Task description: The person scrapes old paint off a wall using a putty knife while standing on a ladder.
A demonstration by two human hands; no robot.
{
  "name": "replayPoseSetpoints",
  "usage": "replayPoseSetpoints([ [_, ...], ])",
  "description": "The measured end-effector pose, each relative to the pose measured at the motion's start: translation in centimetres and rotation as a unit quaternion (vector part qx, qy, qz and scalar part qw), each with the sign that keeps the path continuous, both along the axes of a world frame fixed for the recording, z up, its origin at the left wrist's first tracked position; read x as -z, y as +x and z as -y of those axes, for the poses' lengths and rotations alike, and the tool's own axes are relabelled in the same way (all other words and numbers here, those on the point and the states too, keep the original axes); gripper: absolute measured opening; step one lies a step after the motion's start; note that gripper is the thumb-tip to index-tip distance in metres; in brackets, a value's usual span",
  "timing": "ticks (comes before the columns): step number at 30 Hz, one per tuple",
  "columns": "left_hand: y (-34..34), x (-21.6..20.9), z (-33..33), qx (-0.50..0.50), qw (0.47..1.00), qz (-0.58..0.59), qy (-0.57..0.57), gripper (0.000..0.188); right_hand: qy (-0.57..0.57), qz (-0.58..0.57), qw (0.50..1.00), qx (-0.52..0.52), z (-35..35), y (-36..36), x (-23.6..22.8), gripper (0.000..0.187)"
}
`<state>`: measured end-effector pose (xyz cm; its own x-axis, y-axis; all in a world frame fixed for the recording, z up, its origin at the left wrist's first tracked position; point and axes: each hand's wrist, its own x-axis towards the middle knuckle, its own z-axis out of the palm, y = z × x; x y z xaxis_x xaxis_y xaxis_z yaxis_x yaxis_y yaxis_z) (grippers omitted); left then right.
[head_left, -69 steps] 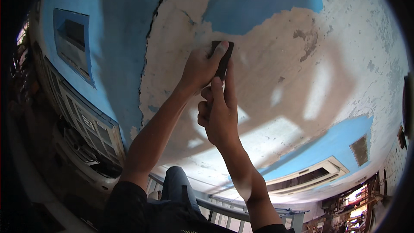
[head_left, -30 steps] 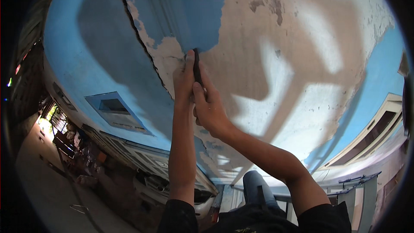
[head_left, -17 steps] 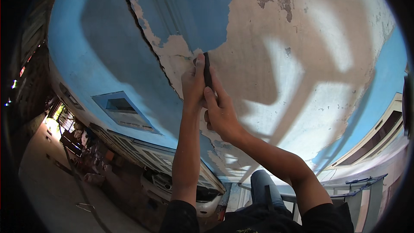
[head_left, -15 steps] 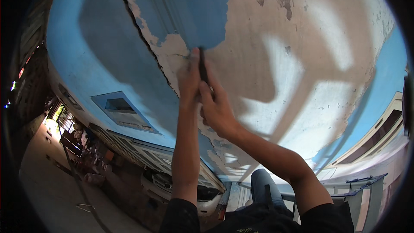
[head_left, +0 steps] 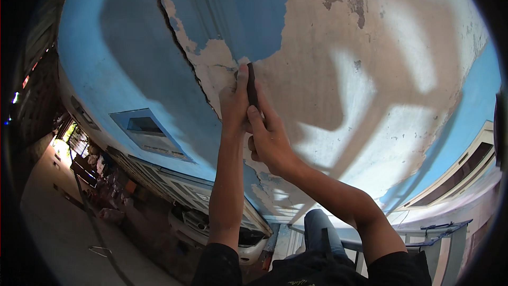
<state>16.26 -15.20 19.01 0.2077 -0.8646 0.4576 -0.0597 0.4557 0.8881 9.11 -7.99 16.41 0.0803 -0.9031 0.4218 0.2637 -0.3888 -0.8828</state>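
Note:
Both arms reach up to a wall of peeling blue paint (head_left: pixel 254 26) and bare pale plaster (head_left: pixel 307 79). A slim dark scraper (head_left: pixel 252 87) is pressed to the wall just under the lower edge of the blue patch. My right hand (head_left: pixel 269 140) grips its lower part, the thumb lying along it. Closed beside it, my left hand (head_left: pixel 235 98) presses against the scraper's upper part with the thumb pointing up. The scraper's working edge cannot be made out, and the fingers behind it are partly hidden.
A long dark crack (head_left: pixel 177 37) runs down the wall at left. Below it are a small blue-framed opening (head_left: pixel 151 135) and a white car (head_left: pixel 251 251). Grey metal railings (head_left: pixel 444 249) stand at lower right, near my jeans-clad leg (head_left: pixel 319 233).
The hands and scraper, blurred by motion before, now show sharply and sit slightly lower against the blue edge. The whole view has shifted a little; the grip is the same.

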Motion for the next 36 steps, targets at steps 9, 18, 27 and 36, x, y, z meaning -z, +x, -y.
replayPoseSetpoints([
  [9, 0.8, -1.0, -0.4, 0.009, 1.000, 0.009, 0.013, 0.048, 0.041, 0.027, 0.998, -0.042, 0.1, 0.2, 0.3, 0.056],
  [18, 0.7, -0.1, -0.3, 0.001, 0.999, -0.051, 0.009, 0.047, 0.083, 0.039, 0.994, -0.066, -1.1, 0.6, -0.7, 0.055],
  [27, 1.7, -0.8, 0.5, -0.006, 1.000, -0.021, 0.010, 0.050, 0.053, 0.031, 0.994, -0.086, 0.2, 0.2, -0.4, 0.056],
  [36, 1.2, -0.6, 0.5, -0.041, 0.999, 0.002, -0.017, 0.054, 0.080, 0.050, 0.991, -0.100, -0.3, 0.0, -0.4, 0.056],
])
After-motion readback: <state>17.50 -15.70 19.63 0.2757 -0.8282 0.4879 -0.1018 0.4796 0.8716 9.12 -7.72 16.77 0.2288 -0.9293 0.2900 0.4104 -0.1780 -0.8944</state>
